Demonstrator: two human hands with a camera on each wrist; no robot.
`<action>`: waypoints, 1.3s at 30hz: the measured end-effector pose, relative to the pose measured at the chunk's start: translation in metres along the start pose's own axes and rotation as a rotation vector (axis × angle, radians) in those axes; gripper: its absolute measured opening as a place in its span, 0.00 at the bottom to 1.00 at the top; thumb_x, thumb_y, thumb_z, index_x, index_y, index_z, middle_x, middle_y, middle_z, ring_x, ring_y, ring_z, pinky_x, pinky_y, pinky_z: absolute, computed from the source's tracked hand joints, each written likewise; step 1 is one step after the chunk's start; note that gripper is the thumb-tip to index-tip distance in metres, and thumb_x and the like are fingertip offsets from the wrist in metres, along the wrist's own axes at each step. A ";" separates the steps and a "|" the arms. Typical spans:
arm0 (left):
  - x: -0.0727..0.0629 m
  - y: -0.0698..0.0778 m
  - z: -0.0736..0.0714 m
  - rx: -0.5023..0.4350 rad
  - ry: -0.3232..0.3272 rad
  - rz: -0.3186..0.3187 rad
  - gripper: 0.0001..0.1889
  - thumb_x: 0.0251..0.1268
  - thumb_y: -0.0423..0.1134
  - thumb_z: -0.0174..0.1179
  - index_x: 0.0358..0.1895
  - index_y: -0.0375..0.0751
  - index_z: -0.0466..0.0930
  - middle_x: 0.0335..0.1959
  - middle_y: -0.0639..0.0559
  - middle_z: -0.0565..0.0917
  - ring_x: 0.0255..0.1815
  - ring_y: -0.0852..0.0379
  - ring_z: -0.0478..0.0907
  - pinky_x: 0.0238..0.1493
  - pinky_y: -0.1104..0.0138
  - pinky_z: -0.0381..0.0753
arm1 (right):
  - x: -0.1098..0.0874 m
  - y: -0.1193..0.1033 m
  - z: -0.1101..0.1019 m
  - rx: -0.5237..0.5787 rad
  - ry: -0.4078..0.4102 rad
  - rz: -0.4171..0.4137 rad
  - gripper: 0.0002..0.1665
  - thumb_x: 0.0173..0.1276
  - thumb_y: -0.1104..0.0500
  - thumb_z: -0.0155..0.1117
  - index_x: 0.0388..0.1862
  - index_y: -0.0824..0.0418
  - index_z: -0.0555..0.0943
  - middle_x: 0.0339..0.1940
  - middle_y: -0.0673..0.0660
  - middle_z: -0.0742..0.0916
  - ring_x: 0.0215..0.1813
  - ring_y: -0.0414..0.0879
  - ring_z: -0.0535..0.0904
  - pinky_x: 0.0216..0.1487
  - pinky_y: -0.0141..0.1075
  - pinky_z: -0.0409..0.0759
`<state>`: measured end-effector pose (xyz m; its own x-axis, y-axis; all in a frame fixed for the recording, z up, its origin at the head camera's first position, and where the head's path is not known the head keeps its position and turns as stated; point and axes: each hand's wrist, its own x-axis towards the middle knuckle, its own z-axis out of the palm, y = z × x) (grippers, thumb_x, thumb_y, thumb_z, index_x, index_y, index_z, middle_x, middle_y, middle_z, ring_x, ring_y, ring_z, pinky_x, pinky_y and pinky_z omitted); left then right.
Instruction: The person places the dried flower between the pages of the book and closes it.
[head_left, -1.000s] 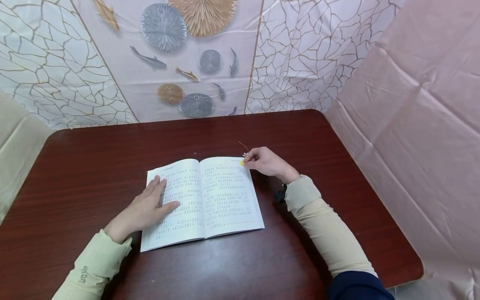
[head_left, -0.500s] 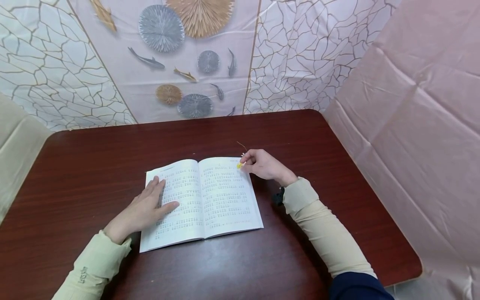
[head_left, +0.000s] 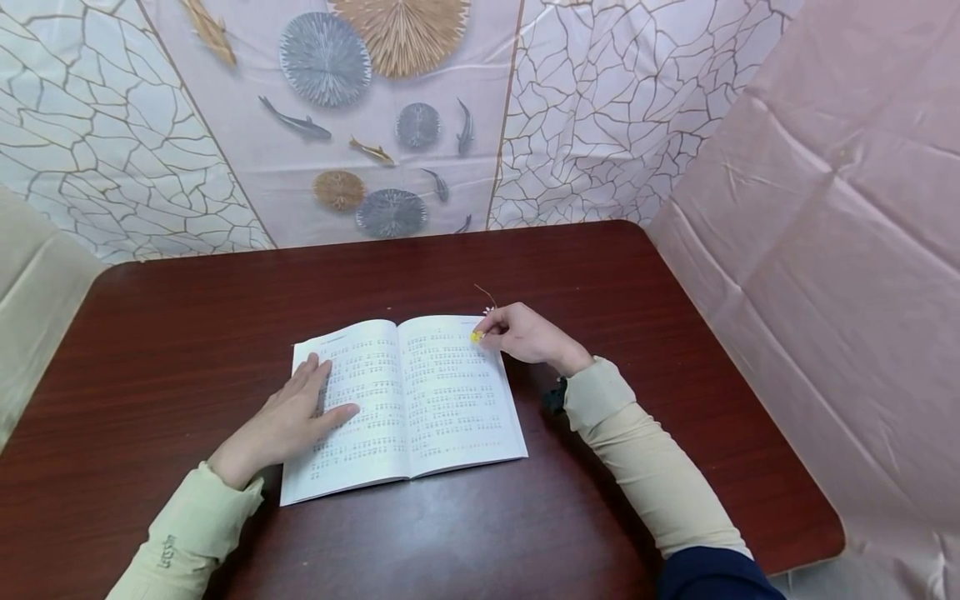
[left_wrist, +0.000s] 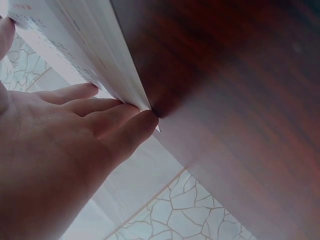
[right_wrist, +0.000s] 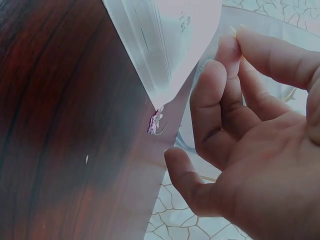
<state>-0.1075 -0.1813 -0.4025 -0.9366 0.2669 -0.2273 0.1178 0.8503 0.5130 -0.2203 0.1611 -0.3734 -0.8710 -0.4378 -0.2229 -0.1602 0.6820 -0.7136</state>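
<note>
An open book [head_left: 450, 400] with printed pages lies on the dark red-brown table. My left hand [head_left: 288, 417] rests flat on its left page, fingers spread; the left wrist view shows the fingers [left_wrist: 125, 132] along the page's outer edge. Over the top right corner of the right page, my right hand [head_left: 534, 335] pinches a small yellow flower [head_left: 476, 337] between thumb and fingertip. Only a thin yellow edge of it shows in the right wrist view. Just past that corner is a small bunch of white and purple blossoms [right_wrist: 156, 121] with a thin stem.
The wooden table [head_left: 187, 308] extends around the book on all sides. Behind it hangs a patterned cloth [head_left: 420, 125] with fish and discs, and a pale pink cloth [head_left: 847, 250] hangs on the right. A tiny pale speck [right_wrist: 87, 159] lies on the tabletop.
My right hand has moved a little left and toward me, carrying the yellow flower further over the right page. The left hand and the book stay put.
</note>
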 end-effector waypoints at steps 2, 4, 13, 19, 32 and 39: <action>0.000 0.000 0.000 0.000 0.002 0.002 0.53 0.65 0.69 0.50 0.74 0.24 0.46 0.76 0.28 0.41 0.76 0.31 0.42 0.65 0.33 0.50 | 0.000 0.001 0.001 0.003 -0.003 -0.010 0.08 0.69 0.64 0.62 0.44 0.61 0.85 0.35 0.55 0.84 0.32 0.47 0.74 0.32 0.33 0.68; 0.000 0.000 0.000 0.000 0.004 0.004 0.53 0.65 0.69 0.50 0.74 0.24 0.46 0.76 0.28 0.41 0.76 0.31 0.42 0.65 0.33 0.50 | 0.001 0.001 0.002 0.010 -0.006 -0.023 0.07 0.69 0.64 0.62 0.43 0.60 0.85 0.34 0.55 0.84 0.31 0.47 0.74 0.31 0.33 0.68; 0.000 0.000 0.000 0.003 0.007 0.005 0.53 0.65 0.69 0.50 0.74 0.24 0.46 0.76 0.28 0.42 0.75 0.30 0.42 0.65 0.33 0.50 | 0.001 0.003 0.005 0.030 -0.043 -0.064 0.06 0.69 0.64 0.62 0.40 0.59 0.85 0.34 0.54 0.84 0.32 0.47 0.74 0.31 0.34 0.69; 0.000 0.000 0.000 0.005 0.009 0.008 0.53 0.65 0.68 0.50 0.74 0.24 0.47 0.76 0.28 0.42 0.75 0.30 0.43 0.65 0.34 0.51 | 0.001 0.003 0.007 0.041 -0.067 -0.098 0.06 0.67 0.65 0.62 0.39 0.61 0.85 0.33 0.54 0.84 0.32 0.46 0.74 0.31 0.33 0.70; -0.001 0.001 0.000 0.004 0.009 0.004 0.52 0.66 0.67 0.50 0.74 0.24 0.46 0.76 0.28 0.42 0.76 0.31 0.42 0.65 0.34 0.50 | 0.000 0.001 0.009 0.046 -0.161 -0.103 0.08 0.62 0.67 0.67 0.41 0.65 0.82 0.30 0.55 0.84 0.31 0.44 0.76 0.32 0.32 0.73; -0.001 0.002 0.000 0.005 0.011 0.003 0.52 0.66 0.67 0.51 0.74 0.24 0.47 0.76 0.28 0.42 0.76 0.31 0.42 0.65 0.34 0.51 | 0.000 0.000 0.011 -0.019 -0.154 -0.026 0.07 0.60 0.65 0.71 0.36 0.62 0.81 0.29 0.54 0.84 0.30 0.43 0.77 0.31 0.31 0.73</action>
<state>-0.1063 -0.1803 -0.4013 -0.9397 0.2642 -0.2172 0.1219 0.8520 0.5091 -0.2154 0.1542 -0.3806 -0.7853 -0.5390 -0.3046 -0.1918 0.6796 -0.7081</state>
